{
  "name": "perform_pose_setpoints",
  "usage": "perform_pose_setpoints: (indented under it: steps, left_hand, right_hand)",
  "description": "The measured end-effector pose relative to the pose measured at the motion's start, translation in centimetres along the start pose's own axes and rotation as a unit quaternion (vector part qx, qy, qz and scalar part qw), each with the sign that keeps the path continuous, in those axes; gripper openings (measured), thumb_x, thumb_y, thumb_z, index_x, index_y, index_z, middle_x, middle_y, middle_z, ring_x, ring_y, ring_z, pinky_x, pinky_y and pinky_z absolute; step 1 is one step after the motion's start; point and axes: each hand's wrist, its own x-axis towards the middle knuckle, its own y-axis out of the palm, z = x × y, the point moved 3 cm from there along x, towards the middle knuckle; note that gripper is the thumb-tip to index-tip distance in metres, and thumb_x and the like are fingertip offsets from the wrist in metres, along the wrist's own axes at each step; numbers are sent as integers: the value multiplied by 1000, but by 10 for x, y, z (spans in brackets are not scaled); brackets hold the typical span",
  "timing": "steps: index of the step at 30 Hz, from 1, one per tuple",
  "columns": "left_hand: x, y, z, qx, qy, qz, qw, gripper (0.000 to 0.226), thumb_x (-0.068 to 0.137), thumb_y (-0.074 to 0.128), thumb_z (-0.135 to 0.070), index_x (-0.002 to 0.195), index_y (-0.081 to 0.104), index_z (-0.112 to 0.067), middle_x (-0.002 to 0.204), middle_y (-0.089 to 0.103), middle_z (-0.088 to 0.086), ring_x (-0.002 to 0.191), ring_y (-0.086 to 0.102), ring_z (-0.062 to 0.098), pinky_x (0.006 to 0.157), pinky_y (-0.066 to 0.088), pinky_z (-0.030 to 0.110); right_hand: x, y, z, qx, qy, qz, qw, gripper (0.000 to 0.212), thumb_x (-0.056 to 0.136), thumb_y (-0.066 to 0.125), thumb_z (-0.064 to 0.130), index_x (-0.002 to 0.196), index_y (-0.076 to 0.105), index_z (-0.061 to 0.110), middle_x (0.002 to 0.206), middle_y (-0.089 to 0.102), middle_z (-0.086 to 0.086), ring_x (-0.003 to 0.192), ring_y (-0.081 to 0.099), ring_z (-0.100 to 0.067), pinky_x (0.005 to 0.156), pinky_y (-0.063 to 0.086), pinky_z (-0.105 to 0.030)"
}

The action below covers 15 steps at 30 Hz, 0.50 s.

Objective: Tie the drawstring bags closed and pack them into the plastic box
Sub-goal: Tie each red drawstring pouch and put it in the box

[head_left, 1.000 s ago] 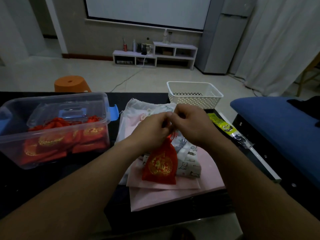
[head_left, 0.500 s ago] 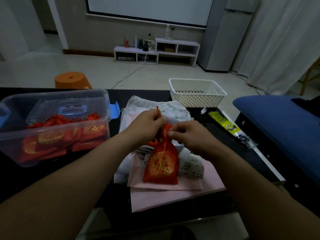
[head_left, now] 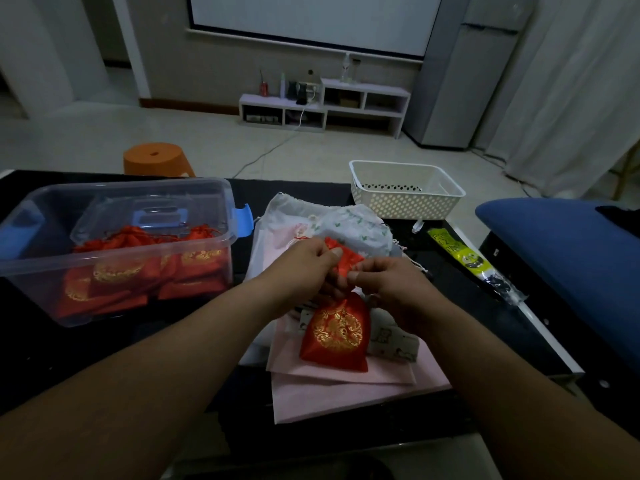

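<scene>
Parted, left hand and right hand pinching red bag, plastic box alongside, basket beyond

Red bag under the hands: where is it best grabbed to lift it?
Take the red bag by its gathered neck, from above, where the left hand and right hand pinch it. The neck is bunched narrow and points up; the body rests wide on the pink cloth, probably giving little grip.

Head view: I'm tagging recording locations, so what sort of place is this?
Likely a home living room: a projector screen on the far wall, a low white shelf unit beneath it, curtains at right.
</scene>
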Motion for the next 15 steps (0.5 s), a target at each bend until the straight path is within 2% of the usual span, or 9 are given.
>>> perform_pose_setpoints:
  steps: [3, 6, 8, 11, 15]
  left_hand:
    - [0, -6, 2, 10, -11, 8, 1000, 30, 111, 44, -31, 103, 57, -6, 94, 76, 21, 84, 76, 36, 79, 61, 46]
    - [1, -14, -1, -12, 1, -4, 1000, 27, 110, 46, -33, 103, 57, -9, 91, 77, 18, 81, 76, 32, 75, 62, 42]
    - [2, -20, -7, -21, 31, -32, 999, 26, 110, 48, -31, 97, 57, -10, 86, 74, 16, 77, 75, 30, 74, 62, 41]
    - [4, -26, -14, 7, 70, -54, 996, 27, 109, 51, -32, 93, 58, -11, 82, 73, 11, 74, 72, 25, 74, 61, 38]
    - [4, -26, -17, 22, 97, -41, 994, 28, 107, 54, -31, 92, 60, -9, 75, 71, 6, 66, 66, 18, 65, 57, 30]
  right_hand:
    - [-2, 8, 0, 31, -7, 5, 999, 3, 95, 66, 2, 93, 66, 5, 76, 66, -10, 62, 56, -15, 54, 42, -26]
    - [-3, 13, 2, 10, -16, 8, 1000, 5, 96, 66, 3, 95, 68, -1, 75, 67, -14, 59, 61, -15, 53, 51, -24]
    - [-3, 16, 5, -35, -29, 10, 999, 10, 96, 69, 6, 98, 72, -4, 74, 68, -18, 59, 63, -18, 54, 55, -25]
    - [-4, 21, 8, -93, -58, 16, 994, 8, 96, 69, 6, 98, 75, 1, 71, 70, -15, 60, 66, -19, 57, 58, -26]
    - [-5, 25, 10, -144, -80, 30, 986, 9, 95, 69, 6, 96, 78, 7, 63, 70, -5, 57, 67, -14, 56, 57, -24]
